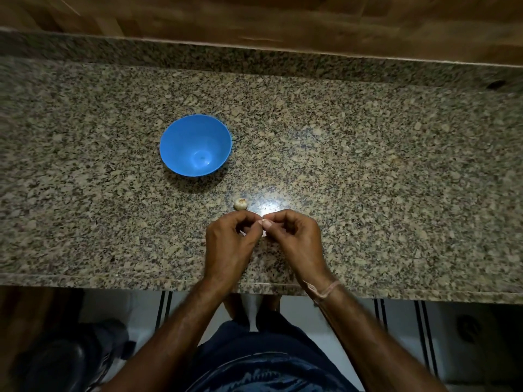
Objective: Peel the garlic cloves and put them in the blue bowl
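We see the blue bowl (181, 142) standing upright on the speckled stone bench (368, 165), its inside bare. Nearer to the person than the bowl and a little to its right, a small pale garlic piece (240, 204) lies on the bench, well apart from the bowl; we cannot tell whether it is a single clove or a small head.

Just beyond that piece, on the side away from the bowl, the two hands meet over the bench. The left hand (229, 244) and the right hand (294, 239) have their fingers curled and their fingertips drawn together, and between them they pinch a garlic clove (263, 232). Only a sliver of white shows past the fingers, so we cannot tell how much skin is on it. The left fingertips come close to the loose garlic piece, but we cannot tell whether they touch it.

A thin thread band (325, 290) circles the right wrist. On the far side of the bowl, a wooden surface (254, 18) runs along the back edge of the bench.
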### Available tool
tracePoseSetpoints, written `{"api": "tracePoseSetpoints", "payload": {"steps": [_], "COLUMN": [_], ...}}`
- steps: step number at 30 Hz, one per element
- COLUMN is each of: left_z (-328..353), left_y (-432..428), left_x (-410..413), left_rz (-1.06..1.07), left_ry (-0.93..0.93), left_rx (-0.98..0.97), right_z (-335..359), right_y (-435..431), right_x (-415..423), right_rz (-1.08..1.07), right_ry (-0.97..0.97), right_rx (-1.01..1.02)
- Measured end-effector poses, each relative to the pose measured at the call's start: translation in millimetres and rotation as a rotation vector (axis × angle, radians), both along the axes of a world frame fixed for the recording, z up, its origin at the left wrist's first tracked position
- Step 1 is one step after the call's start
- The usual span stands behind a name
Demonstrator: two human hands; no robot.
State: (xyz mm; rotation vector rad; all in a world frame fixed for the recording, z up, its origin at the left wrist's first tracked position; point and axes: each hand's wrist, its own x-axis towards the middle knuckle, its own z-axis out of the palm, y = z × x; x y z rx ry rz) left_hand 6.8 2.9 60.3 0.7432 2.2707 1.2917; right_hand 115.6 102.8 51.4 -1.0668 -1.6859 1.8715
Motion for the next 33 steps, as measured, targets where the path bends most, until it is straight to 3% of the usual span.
{"api": "tracePoseSetpoints", "payload": {"steps": [8,13,18,22,26,33], "left_z": [0,-1,-7,-16,-15,-12], "left_y": [8,12,12,13,18,18], "left_x": [10,13,16,18,19,18], "left_rz": [0.056,0.124,0.177,0.203,0.157,0.158], "left_ry": [-0.046,-0.139,-0.187,-0.191,-0.268,-0.215], "left_rx": [-0.039,-0.048,-0.097,-0.110,-0.025,0.012], "right_z": [-6,-11,-15,-20,-18,-14], "right_y": [17,21,29,33,33,36], "right_x": [6,5,4,2,5,8], "right_rz": [0.097,0.108,0.019,0.003,0.045,0.129], "right_ry": [-0.001,0.038,0.056,0.071,0.023,-0.034], "right_rx": [-0.014,-0.271,-0.665,-0.795,-0.674,-0.268]}}
